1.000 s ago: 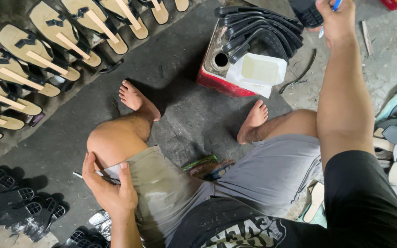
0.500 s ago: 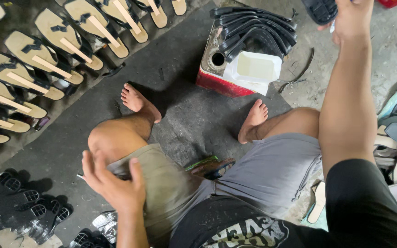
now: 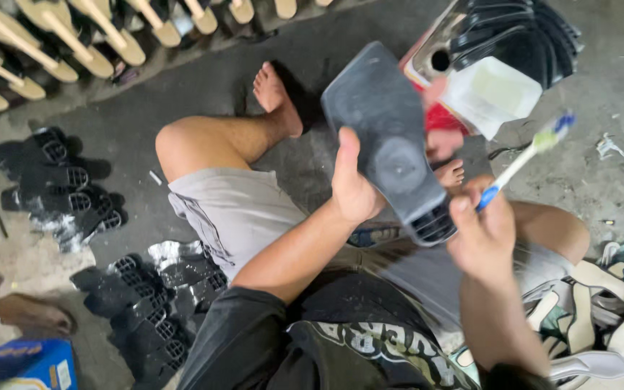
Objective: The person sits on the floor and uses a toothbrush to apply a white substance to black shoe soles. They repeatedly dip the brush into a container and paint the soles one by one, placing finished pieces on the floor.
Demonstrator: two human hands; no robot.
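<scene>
I sit on the floor with my legs apart. My left hand grips a black shoe sole by its edge and holds it up in front of me, underside towards me. My right hand is shut on a toothbrush with a white and blue handle; its green bristle end points up and to the right, just beside the sole. The two hands are close together, near the sole's heel end.
A red tin with a white tub and a stack of black soles stands behind my feet. Tan soles line the far left. Black soles lie at left, pale straps at right, a blue box at bottom left.
My right hand came back from the far stack with the toothbrush. My left hand rose from my knee and now holds a black sole. The view shifted right.
</scene>
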